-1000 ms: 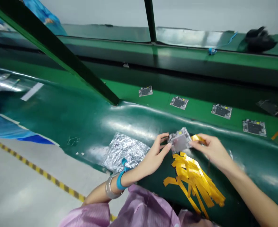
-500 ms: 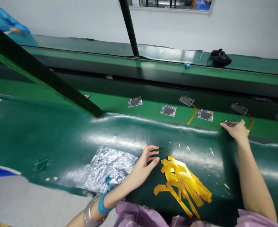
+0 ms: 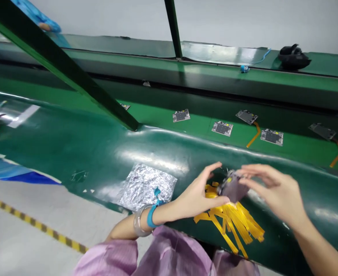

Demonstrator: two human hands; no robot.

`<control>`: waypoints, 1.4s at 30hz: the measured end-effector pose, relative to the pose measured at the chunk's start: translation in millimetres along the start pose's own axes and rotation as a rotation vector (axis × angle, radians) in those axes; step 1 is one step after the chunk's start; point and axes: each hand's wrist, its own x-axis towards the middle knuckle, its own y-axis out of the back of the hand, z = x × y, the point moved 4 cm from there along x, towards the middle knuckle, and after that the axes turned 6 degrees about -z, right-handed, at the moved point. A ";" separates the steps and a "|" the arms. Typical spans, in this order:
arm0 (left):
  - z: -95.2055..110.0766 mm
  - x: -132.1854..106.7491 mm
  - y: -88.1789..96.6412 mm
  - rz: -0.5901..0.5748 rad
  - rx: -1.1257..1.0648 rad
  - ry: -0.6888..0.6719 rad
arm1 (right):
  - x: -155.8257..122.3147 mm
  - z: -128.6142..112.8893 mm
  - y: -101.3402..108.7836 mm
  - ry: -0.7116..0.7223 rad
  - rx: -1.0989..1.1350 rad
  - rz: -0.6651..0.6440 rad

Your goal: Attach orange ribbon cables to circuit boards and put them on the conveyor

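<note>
A small dark circuit board (image 3: 234,188) with a yellow spot hangs tilted over a pile of orange flex cables (image 3: 239,220). My right hand (image 3: 276,189) pinches it by its upper right edge, fingers and thumb closed. To its left, my left hand (image 3: 201,191) is spread, thumb and fingers apart around the board's left side; whether the thumb touches the board I cannot tell. A blue wrist strap (image 3: 152,215) and a clear bangle (image 3: 140,222) circle my left wrist. The pile's upper part is partly hidden behind the board and my left hand.
Crumpled silver foil (image 3: 148,186) lies left of my left hand. Several circuit boards lie along the green belt (image 3: 157,119), some with an orange cable, like this board (image 3: 247,117). A slanted green post (image 3: 71,76) crosses the left. Another person's sleeve (image 3: 39,17) shows at far left.
My right hand has lifted a circuit board off the belt and brought it left, over the cables. My left hand has moved right towards it. The view has shifted.
</note>
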 end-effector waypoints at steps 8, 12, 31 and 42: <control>-16.8 -24.9 -12.2 -0.020 -0.090 0.170 | -30.0 0.0 -46.0 0.121 -0.048 -0.070; -15.8 -26.9 -10.4 -0.022 0.014 0.156 | -30.5 3.6 -48.8 0.076 -0.016 -0.085; -5.2 -33.2 0.2 0.029 0.179 0.138 | -20.3 -6.3 -59.6 0.112 0.000 -0.028; -45.3 -30.1 32.5 0.210 -0.559 0.318 | -28.2 16.1 -76.3 0.176 -0.291 0.027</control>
